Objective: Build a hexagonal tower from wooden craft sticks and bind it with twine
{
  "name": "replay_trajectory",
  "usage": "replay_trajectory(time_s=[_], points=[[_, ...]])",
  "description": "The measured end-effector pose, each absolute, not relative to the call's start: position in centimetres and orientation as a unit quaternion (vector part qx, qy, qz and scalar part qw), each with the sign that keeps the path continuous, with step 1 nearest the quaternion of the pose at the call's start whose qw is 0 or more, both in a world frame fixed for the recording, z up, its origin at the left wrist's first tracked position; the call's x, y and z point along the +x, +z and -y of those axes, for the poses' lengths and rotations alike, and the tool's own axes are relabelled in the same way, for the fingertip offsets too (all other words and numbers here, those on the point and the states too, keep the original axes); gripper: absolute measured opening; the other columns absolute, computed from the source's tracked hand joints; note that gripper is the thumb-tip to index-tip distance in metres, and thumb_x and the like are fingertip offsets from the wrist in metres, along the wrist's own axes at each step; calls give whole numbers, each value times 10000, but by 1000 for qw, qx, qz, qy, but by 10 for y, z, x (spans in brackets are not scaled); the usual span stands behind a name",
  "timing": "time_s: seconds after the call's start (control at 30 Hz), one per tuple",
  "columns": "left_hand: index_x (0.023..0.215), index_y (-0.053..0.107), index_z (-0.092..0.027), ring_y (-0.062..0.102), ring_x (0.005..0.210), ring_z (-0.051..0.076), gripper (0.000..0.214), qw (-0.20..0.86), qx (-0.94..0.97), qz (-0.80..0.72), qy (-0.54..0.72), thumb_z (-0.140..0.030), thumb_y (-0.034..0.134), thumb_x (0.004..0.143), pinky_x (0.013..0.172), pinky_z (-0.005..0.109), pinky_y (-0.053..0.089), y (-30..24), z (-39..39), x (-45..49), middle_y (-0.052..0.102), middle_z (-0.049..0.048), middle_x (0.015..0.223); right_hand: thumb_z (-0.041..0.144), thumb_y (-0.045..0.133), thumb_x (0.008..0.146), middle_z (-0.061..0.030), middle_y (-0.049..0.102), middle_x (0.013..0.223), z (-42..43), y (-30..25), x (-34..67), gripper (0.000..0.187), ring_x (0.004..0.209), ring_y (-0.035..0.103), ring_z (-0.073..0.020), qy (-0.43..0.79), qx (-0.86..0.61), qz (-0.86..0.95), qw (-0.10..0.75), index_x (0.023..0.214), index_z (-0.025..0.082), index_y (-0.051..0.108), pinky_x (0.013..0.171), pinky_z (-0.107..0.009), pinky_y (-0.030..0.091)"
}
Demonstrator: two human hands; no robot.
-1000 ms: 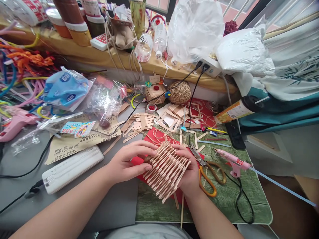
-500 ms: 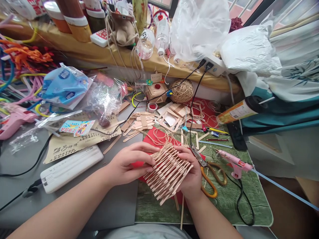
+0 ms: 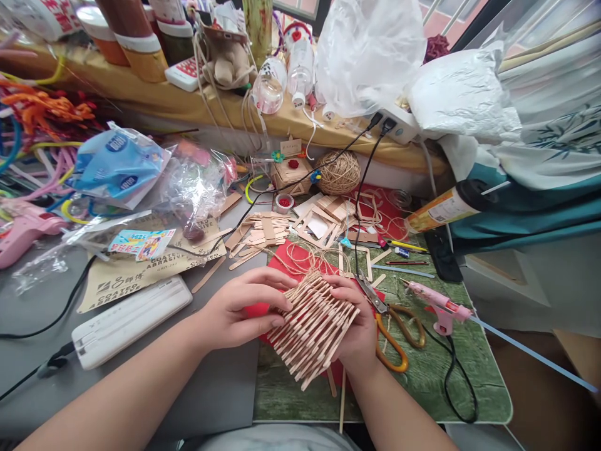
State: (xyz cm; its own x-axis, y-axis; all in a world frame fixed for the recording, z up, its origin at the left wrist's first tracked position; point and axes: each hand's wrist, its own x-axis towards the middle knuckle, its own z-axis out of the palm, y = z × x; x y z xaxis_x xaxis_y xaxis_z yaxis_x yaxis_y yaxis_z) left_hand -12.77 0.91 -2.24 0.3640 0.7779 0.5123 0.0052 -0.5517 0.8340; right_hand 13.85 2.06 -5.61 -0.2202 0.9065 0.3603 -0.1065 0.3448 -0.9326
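A tapering stack of glued craft sticks [image 3: 314, 332] is held tilted between both hands above the table. Fingertips and thumb of my left hand [image 3: 248, 307] pinch its left side near the top. My right hand [image 3: 357, 326] grips its right side, fingers bent over the edge and the palm partly behind it. Twine [image 3: 305, 260] lies in loose loops just beyond the stack's narrow end, partly on red paper [image 3: 279, 254]. Scissors with orange handles [image 3: 392, 354] rest close to my right hand, blades pointing away.
A pink glue gun [image 3: 441, 307] with a long glue stick lies at the right. Loose craft sticks [image 3: 267, 228], a twine ball [image 3: 339, 172] and a small wooden box [image 3: 291, 175] sit farther back. A white power strip [image 3: 134, 322] is at the left, beside sandpaper [image 3: 154, 266].
The whole view has shifted slightly. Both hands keep the same hold on the stick stack, which stays almost in place.
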Motion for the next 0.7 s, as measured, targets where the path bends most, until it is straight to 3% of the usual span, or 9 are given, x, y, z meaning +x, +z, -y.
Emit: replay_trajectory(time_s=[0.3,0.7], points=[[1138,729,-212,682,1220,226,255,410,716,-289,486,-92,771,917,1065,360,575,-25,-11,-128,690,127,1289,601,997,611,-112,677,1355,-25,-56,139,749,1282,641,-360,480,-327,627,519,1255,326,729,1108,-576,524],[1144,709,-211,716,1188,242,253,375,729,-281,499,-102,765,922,990,381,615,-30,-10,-126,704,154,1289,710,948,590,-122,683,1331,-26,-56,138,789,1245,668,-355,452,-337,641,521,1237,318,722,1085,-577,545]])
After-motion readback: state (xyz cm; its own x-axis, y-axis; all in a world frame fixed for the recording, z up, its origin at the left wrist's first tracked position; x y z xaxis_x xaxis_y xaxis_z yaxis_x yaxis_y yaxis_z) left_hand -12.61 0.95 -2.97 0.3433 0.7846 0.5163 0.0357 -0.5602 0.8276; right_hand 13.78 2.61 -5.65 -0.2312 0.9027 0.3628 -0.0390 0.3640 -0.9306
